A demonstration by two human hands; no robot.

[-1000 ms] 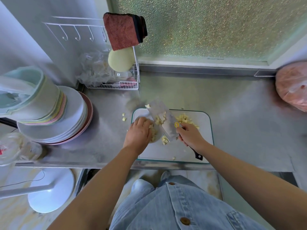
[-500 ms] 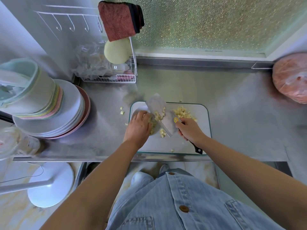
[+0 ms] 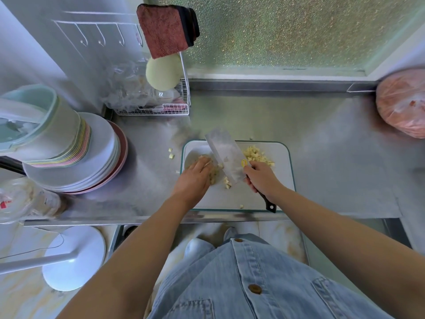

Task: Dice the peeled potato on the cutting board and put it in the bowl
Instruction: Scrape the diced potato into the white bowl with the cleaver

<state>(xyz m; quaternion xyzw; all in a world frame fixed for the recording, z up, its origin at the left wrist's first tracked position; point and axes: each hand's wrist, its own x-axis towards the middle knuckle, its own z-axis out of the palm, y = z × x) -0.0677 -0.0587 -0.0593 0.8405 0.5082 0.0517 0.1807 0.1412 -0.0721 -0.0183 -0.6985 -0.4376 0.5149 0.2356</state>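
Now your steel cleaver [image 3: 226, 155] is emptied: right hand [image 3: 262, 178] wraps its handle, left hand [image 3: 195, 178] curves over yellow potato dice [image 3: 213, 174] in the clear bowl [image 3: 186, 157], grip unclear; the far-right pile [image 3: 257, 155] awaits transfer.

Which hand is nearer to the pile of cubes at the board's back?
Right. The right hand, gripping the cleaver, is just in front of the pile; the left hand lies beyond the cleaver, farther left.

Nothing here you can really read. The yellow sticker [image 3: 244, 162] on your cleaver [image 3: 226, 155], mid-frame, is too small. The dark mark [image 3: 161, 94] in the wire basket [image 3: 151, 110] (digits, maybe?) and the red label [image 3: 4, 203] at far left are blurred.
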